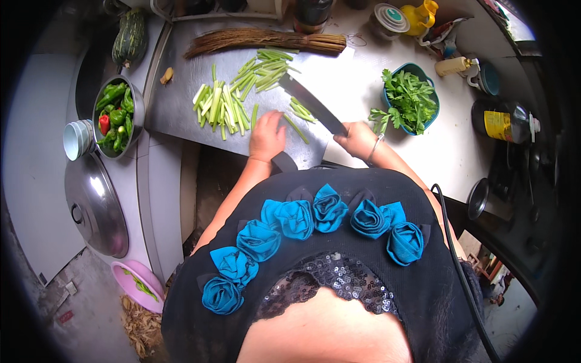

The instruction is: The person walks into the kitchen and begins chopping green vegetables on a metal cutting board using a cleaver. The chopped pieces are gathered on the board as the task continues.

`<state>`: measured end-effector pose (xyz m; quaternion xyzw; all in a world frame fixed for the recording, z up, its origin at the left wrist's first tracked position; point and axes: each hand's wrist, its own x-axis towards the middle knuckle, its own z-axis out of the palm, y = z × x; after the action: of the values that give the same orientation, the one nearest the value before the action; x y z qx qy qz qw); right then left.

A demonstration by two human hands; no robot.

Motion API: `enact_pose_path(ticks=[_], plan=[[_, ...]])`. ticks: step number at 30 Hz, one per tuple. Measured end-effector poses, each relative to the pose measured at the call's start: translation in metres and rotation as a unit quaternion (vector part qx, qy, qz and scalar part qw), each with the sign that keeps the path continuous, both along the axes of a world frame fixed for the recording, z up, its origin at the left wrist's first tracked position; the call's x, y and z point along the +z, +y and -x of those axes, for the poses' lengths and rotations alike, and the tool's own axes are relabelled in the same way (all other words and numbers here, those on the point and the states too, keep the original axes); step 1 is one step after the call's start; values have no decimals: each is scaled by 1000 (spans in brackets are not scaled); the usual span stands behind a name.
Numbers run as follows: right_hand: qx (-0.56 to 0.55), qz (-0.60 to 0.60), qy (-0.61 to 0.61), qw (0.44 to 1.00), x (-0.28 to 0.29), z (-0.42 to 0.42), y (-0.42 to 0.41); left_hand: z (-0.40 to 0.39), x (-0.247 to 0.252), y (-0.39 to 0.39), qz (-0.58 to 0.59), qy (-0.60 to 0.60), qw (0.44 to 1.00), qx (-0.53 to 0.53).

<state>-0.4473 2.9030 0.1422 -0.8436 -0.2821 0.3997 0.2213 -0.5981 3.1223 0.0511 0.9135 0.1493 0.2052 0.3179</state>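
Note:
My right hand point(356, 139) grips the handle of a kitchen knife point(313, 103). The broad dark blade slants up and left over the metal work surface point(177, 100). Under and beside the blade lie a few short green stalk pieces point(302, 110) and one longer stalk point(296, 129). My left hand point(268, 138) is over the metal surface, left of the knife, with thumb apart from bent fingers and nothing visible in it. Just left of it lies a heap of cut celery-like stalks point(220, 106). Thinner cut green stalks point(268, 70) are spread farther back.
A twig brush point(268, 41) lies along the back. At right, a blue bowl point(438, 97) holds leafy greens point(408, 102). A ginger piece point(167, 75) sits at left, beyond which stand a metal bowl point(138, 97) of peppers point(115, 115) and a pan lid point(97, 208).

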Motion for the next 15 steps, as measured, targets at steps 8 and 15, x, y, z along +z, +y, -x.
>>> enact_pose_path(ticks=[8, 15], plan=[[182, 111, 0, 977, -6, 0, -15, 55, 33, 24, -27, 86, 996, 26], [169, 68, -86, 979, -35, -17, 4, 77, 57, 8, -17, 135, 990, 44]])
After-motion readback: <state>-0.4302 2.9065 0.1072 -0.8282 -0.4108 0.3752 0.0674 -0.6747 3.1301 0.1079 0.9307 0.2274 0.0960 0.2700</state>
